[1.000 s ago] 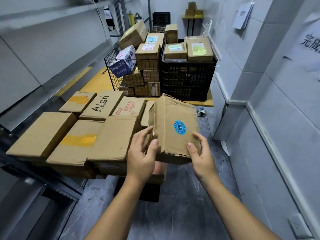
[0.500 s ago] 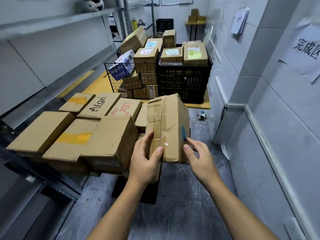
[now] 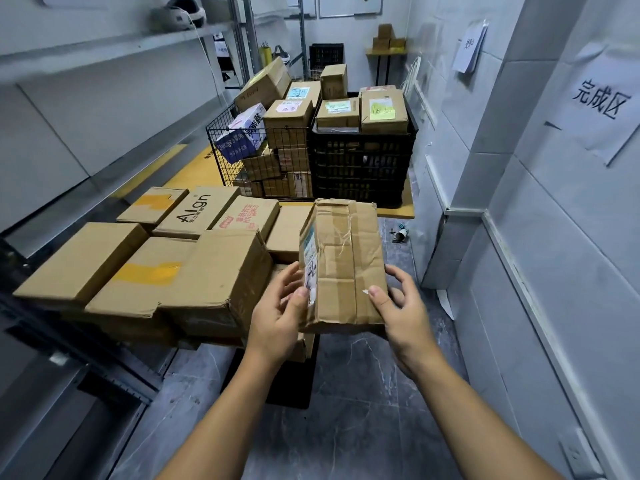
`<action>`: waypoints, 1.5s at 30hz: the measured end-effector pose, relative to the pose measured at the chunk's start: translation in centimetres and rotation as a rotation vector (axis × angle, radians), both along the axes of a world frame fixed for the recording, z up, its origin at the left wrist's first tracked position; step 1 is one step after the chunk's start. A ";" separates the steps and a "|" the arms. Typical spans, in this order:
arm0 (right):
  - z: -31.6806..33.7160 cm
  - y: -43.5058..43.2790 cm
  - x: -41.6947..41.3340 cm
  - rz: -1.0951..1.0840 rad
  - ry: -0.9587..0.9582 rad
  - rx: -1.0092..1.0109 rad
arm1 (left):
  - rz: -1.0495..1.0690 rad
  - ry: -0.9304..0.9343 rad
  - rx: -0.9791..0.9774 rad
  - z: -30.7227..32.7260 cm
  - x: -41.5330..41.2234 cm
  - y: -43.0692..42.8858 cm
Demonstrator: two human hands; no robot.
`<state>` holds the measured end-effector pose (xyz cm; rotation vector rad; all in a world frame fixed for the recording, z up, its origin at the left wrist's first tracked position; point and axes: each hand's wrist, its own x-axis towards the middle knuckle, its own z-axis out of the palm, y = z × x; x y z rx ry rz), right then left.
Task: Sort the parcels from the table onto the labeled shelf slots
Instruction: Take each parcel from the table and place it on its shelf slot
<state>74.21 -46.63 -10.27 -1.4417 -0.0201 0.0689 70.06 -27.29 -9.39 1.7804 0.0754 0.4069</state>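
**Head view**

Item: parcel [image 3: 346, 261], one, brown corrugated card, flat and oblong; you hold it upright in the air, to the right of the Align box [image 3: 197, 211] and nearer to you than it, clear of the boxes lying around that box

Condition: broad face creased and dented; clear tape down the seam with a loose strand; lower edge crushed. The walls look soft and, by my judgement, will give under a hard squeeze

Label [image 3: 310, 263]: white, printed, on the narrow left side; it is seen too obliquely to read

Left hand [image 3: 280, 313]: grasps the parcel's left edge, with the thumb on the lower part of the label and the fingers behind

Right hand [image 3: 403, 311]: grasps the lower right corner, with the thumb on the broad face and the fingers curled round the back

Step in hand, as judged: reading the label to choose a slot
- Turn the narrow side square to your eyes
- Slide your left thumb off the print
- Let the right hand bear the weight at the corner, not pinch the dented face
- Read first, then turn to the shelf [image 3: 104, 53], left of the Align box

Other stock: wire basket [image 3: 242, 161] and black crate [image 3: 360, 168], both loaded with boxes, beyond the Align box
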 end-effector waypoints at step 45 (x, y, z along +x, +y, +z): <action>6.3 22.0 -13.3 0.457 -0.319 -0.006 | 0.663 -0.101 0.448 5.6 -21.3 15.2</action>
